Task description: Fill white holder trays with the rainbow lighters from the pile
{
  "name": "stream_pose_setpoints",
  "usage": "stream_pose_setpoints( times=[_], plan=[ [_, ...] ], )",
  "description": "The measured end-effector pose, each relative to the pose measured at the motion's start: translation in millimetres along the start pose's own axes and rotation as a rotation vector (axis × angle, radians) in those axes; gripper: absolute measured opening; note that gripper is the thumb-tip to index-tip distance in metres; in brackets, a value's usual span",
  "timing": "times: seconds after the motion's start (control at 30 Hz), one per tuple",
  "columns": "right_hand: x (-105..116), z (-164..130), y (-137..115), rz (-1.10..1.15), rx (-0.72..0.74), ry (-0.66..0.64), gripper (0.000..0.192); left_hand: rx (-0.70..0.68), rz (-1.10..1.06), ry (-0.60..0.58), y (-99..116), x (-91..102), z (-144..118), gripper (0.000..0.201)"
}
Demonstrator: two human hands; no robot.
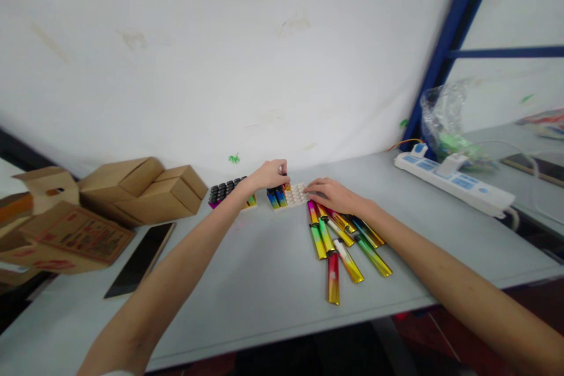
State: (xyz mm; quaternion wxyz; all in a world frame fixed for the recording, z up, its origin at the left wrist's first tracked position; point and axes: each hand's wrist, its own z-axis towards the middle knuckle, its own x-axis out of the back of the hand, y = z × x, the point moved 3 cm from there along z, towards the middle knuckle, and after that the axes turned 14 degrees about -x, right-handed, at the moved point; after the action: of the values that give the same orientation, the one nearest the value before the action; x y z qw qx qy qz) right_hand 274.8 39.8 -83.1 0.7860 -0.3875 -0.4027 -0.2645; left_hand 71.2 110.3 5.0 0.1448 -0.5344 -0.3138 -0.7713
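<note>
A white slotted tray sits near the wall, with several shiny blue-and-yellow lighters upright in its left part. Above these, my left hand pinches a lighter by its dark top, its body mostly hidden behind the fingers. At the tray's right end, my right hand has its bent fingers on the edge. Under and in front of that hand lies a loose pile of metallic lighters in red, green, pink and gold. Left of the tray, a second tray's black-topped lighters stand partly behind my left forearm.
Cardboard boxes stand at the left, with a dark flat phone or tablet before them. A white power strip lies at the right beside a clear plastic bag. A blue metal frame rises along the wall.
</note>
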Motion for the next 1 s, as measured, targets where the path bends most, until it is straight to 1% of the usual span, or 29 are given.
stream_pose_setpoints(
  times=[0.07,0.13,0.17,0.23,0.27,0.3,0.33,0.37,0.43,0.5,0.57,0.63,0.77,0.87,0.93,1.0],
  plan=[
    [0,0,0,-0.004,-0.006,-0.002,0.031,0.005,0.006,-0.002,5,1.2,0,0.013],
    [0,1,0,-0.011,-0.017,-0.012,0.031,-0.02,0.027,0.046,17,6.1,-5,0.01],
    [0,1,0,-0.014,-0.022,-0.017,0.031,-0.045,0.051,0.096,27,9.4,-9,0.012],
    [-1,1,1,-0.013,-0.028,-0.025,0.032,-0.115,0.141,0.245,52,15.2,-20,0.016],
    [-1,1,1,-0.009,-0.026,-0.027,0.032,-0.133,0.181,0.295,66,15.2,-27,0.014],
    [-1,1,2,-0.003,-0.019,-0.028,0.033,-0.137,0.199,0.313,79,12.2,-34,0.012],
    [-1,1,2,0.006,-0.011,-0.027,0.032,-0.124,0.196,0.295,90,6.2,-40,0.012],
    [-2,1,2,0.017,0.001,-0.027,0.032,-0.087,0.193,0.254,99,-2.4,-45,0.016],
    [-2,1,3,0.033,0.017,-0.02,0.032,0.006,0.2,0.128,109,-24.8,-53,0.024],
    [-2,1,3,0.03,0.017,-0.009,0.031,0.109,0.205,0.026,109,-47.8,-58,0.031],
    [-1,2,3,0.017,0.01,-0.006,0.03,0.177,0.208,-0.022,102,-65.9,-58,0.039],
    [-1,2,3,0.011,0.009,-0.014,0.03,0.212,0.214,-0.046,94,-77.1,-57,0.044],
    [-1,1,3,0.012,0.003,-0.015,0.031,0.239,0.219,-0.092,85,-85.2,-51,0.047],
    [-1,1,3,0.028,0.002,-0.004,0.03,0.22,0.197,-0.117,83,-87.4,-47,0.04],
    [-1,1,3,0.033,0.005,-0.003,0.029,0.186,0.152,-0.087,81,-87.4,-44,0.033],
    [0,1,3,0.033,0.007,-0.007,0.03,0.154,0.09,-0.001,79,-83.9,-44,0.028]
  ],
)
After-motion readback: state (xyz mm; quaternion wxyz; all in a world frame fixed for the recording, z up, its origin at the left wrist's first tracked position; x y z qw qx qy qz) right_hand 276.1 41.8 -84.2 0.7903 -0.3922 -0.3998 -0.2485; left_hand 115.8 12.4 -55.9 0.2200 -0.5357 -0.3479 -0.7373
